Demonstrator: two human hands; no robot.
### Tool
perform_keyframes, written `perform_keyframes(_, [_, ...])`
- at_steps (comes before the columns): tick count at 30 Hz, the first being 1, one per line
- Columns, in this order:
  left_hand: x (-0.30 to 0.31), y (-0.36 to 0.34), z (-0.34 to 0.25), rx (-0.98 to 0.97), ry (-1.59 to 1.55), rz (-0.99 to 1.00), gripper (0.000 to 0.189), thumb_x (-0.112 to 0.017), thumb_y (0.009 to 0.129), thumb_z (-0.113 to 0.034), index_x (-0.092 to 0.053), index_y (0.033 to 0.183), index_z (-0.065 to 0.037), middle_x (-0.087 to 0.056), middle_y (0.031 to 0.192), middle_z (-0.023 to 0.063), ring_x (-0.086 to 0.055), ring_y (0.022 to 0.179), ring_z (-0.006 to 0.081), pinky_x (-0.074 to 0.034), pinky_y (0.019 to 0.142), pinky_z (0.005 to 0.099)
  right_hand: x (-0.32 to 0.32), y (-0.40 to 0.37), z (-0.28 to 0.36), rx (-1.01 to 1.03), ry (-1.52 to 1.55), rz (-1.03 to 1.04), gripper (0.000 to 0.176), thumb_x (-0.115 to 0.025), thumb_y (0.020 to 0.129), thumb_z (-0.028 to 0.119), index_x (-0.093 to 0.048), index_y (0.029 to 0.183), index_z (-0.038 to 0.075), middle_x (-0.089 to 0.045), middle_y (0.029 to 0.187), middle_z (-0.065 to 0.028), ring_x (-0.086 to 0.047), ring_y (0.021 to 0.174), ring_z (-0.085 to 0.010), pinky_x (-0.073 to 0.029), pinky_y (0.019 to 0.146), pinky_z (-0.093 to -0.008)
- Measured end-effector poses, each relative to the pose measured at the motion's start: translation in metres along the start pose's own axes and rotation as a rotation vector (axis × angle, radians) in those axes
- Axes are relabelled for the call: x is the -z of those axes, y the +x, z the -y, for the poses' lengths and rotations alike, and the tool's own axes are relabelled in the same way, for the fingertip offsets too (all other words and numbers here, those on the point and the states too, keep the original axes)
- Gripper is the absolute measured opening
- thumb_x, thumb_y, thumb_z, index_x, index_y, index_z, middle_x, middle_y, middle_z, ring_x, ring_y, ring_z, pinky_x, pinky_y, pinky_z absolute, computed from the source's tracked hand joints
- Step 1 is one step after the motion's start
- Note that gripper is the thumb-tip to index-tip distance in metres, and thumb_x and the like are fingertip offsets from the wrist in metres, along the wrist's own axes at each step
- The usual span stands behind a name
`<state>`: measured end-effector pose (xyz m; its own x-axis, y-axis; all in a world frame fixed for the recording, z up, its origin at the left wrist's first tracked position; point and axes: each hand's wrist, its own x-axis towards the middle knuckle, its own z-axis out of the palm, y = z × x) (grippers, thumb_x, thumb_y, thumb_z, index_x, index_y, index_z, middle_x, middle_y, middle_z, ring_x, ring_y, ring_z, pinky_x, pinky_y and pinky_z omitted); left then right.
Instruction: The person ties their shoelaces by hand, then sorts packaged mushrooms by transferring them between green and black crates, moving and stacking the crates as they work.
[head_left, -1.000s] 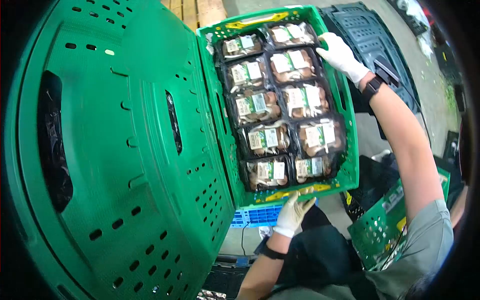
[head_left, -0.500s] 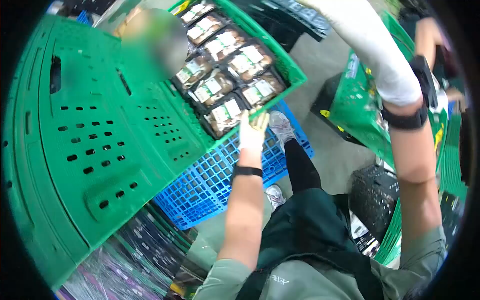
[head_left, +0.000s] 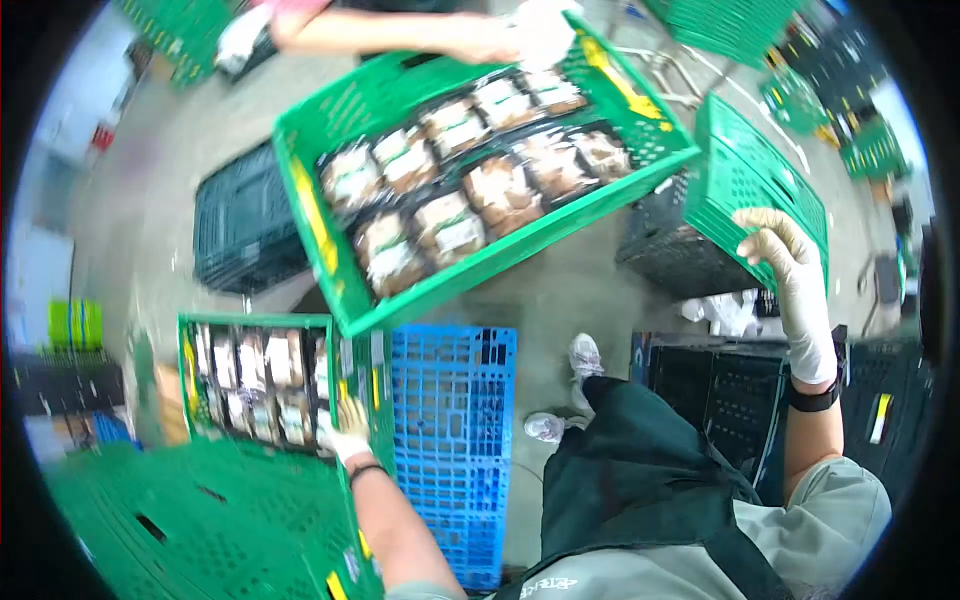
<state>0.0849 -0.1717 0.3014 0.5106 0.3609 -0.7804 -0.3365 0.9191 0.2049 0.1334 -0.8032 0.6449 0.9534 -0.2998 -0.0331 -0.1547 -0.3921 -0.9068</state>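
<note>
Since half a second ago the left hand has come off the end wall of the crate of mushroom packs it was steadying. That tilted crate (head_left: 520, 255) now hangs from a co-worker's hand (head_left: 540, 30), and the camera looks down on a blue crate (head_left: 450, 440) lying flat on the floor.

Head view: the left hand (head_left: 345, 428), in a pale glove, sits just left of the blue crate, its fingers closed over the near right wall of a packed crate (head_left: 255, 319) that rests level there. This crate lies to the left of the grip, with its rows of packs (head_left: 260, 385) running away from the hand. The right hand (head_left: 795, 275), also gloved, is well to the right of the blue crate and higher. Its fingers are hooked over the edge of an empty crate (head_left: 745, 170) standing on its side; the thumb is hidden, so how firm the hold is cannot be told.

The tilted crate is beyond the blue crate, its long axis running from lower left up to the right. Its low corner points toward the left hand, and it touches neither of the person's hands. Black crates (head_left: 720, 385) stand just right of the blue crate.

The packs carry white-and-green labels, too blurred to read. A yellow strip (head_left: 612, 68) on the tilted crate's rim shows no legible writing.
</note>
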Motion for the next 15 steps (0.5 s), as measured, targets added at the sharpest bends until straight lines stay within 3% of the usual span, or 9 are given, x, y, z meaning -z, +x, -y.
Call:
perform_keyframes(3, [0.006,-0.041,0.043,0.070,0.631,0.085,0.082,-0.051,0.086,-0.060,-0.025,0.147,-0.011,-0.024,0.154,0.0044,-0.021,0.142,0.0197,-0.026,0.110,0.0505,0.069,0.000,-0.064,-0.119,-0.034,-0.170,0.022,-0.053,0.091,0.012,-0.063,0.106,0.000,-0.064,0.098,-0.0042,-0.056,0.079,-0.0095,-0.046,0.073,-0.0242])
perform_keyframes(4, [-0.013,-0.030,0.079,0.094,0.690,0.181,0.072,-0.048,0.088,-0.060,-0.040,0.139,-0.010,-0.036,0.148,0.0066,-0.029,0.138,0.0214,-0.029,0.108,0.0514,0.096,-0.013,-0.080,-0.154,0.018,-0.279,0.021,-0.054,0.090,0.012,-0.064,0.104,0.000,-0.065,0.097,-0.0040,-0.057,0.078,-0.0098,-0.047,0.072,-0.0242])
perform_keyframes(5, [0.047,-0.033,0.071,0.416,0.653,0.303,0.054,-0.047,0.090,-0.056,-0.054,0.118,-0.010,-0.051,0.130,0.0069,-0.045,0.122,0.0249,-0.038,0.098,0.0511,0.110,-0.004,-0.122,-0.135,-0.072,-0.276,0.020,-0.055,0.090,0.013,-0.064,0.102,0.000,-0.065,0.095,-0.0051,-0.057,0.077,-0.0102,-0.047,0.071,-0.0244])
perform_keyframes(6, [0.058,-0.047,0.111,0.563,0.639,0.346,0.041,-0.047,0.092,-0.051,-0.058,0.097,-0.012,-0.058,0.102,0.0061,-0.053,0.099,0.0258,-0.044,0.087,0.0492,0.129,-0.007,-0.144,-0.259,0.031,-0.268,0.020,-0.056,0.089,0.014,-0.064,0.101,0.001,-0.065,0.092,-0.0061,-0.058,0.077,-0.0121,-0.048,0.069,-0.0254])
perform_keyframes(7, [0.055,-0.089,0.159,0.432,0.895,0.110,0.039,-0.045,0.092,-0.049,-0.059,0.093,-0.012,-0.059,0.094,0.0075,-0.055,0.089,0.0258,-0.046,0.079,0.0464,0.146,-0.016,-0.177,-0.254,0.003,-0.320,0.019,-0.056,0.089,0.016,-0.065,0.101,0.003,-0.065,0.089,-0.0071,-0.059,0.077,-0.0141,-0.049,0.067,-0.0272])
perform_keyframes(9, [0.079,-0.098,0.201,0.703,1.154,0.287,0.029,-0.049,0.093,-0.036,-0.060,0.099,-0.010,-0.061,0.110,0.0108,-0.057,0.104,0.0292,-0.047,0.086,0.0427,0.175,-0.040,-0.217,-0.285,-0.190,-0.395,0.020,-0.058,0.087,0.017,-0.065,0.101,0.004,-0.065,0.089,-0.0095,-0.062,0.079,-0.0179,-0.049,0.071,-0.0305])
perform_keyframes(11, [0.053,-0.131,0.287,0.572,1.494,0.126,0.033,-0.052,0.092,-0.028,-0.055,0.115,-0.005,-0.058,0.118,0.0147,-0.055,0.112,0.0320,-0.046,0.091,0.0439,0.185,-0.044,-0.236,-0.297,-0.275,-0.512,0.021,-0.058,0.086,0.017,-0.065,0.100,0.004,-0.065,0.089,-0.0108,-0.062,0.080,-0.0195,-0.050,0.072,-0.0316])
perform_keyframes(12, [0.037,-0.131,0.317,0.734,1.496,0.260,0.033,-0.055,0.092,-0.024,-0.053,0.119,-0.004,-0.059,0.115,0.0173,-0.056,0.110,0.0331,-0.045,0.094,0.0437,0.184,-0.058,-0.239,-0.388,-0.328,-0.550,0.020,-0.059,0.085,0.017,-0.065,0.099,0.003,-0.065,0.090,-0.0120,-0.063,0.082,-0.0219,-0.050,0.074,-0.0326])
perform_keyframes(15, [-0.002,-0.154,0.438,0.643,1.930,0.788,0.032,-0.058,0.091,-0.027,-0.056,0.116,-0.006,-0.065,0.101,0.0112,-0.065,0.088,0.0203,-0.053,0.073,0.0328,0.199,-0.107,-0.259,-0.560,-0.388,-0.563,0.020,-0.059,0.082,0.016,-0.066,0.096,0.004,-0.065,0.090,-0.0137,-0.063,0.084,-0.0257,-0.050,0.076,-0.0344])
